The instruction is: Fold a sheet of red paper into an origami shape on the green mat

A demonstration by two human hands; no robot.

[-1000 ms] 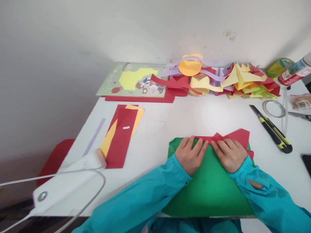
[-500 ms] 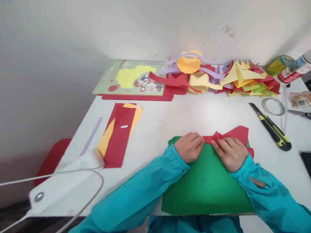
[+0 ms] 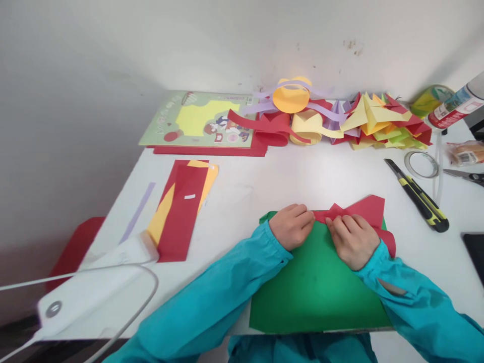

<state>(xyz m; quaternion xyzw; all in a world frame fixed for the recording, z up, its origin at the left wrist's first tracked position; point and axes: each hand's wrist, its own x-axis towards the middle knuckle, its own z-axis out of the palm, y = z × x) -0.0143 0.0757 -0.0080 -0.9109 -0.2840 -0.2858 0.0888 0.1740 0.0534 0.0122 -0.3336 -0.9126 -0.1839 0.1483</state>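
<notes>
A red paper piece, cut and folded, lies across the far edge of a green sheet at the table's front. My left hand is closed on the left end of the red paper, fingers curled and pressed down. Just to its right, my right hand pinches the same paper with bent fingers. A narrow red strip shows between both hands. The paper's right part sticks up beyond my right hand, and one curled end hangs beside the wrist. My fingertips hide the exact grip.
A utility knife, a tape roll and scissors lie to the right. Folded paper shapes and paper loops line the wall. Red and orange strips and a white power strip with cables are at left.
My right hand's fingers have curled in more tightly on the red paper, and its curled right end shows more. The whole view has shifted slightly.
</notes>
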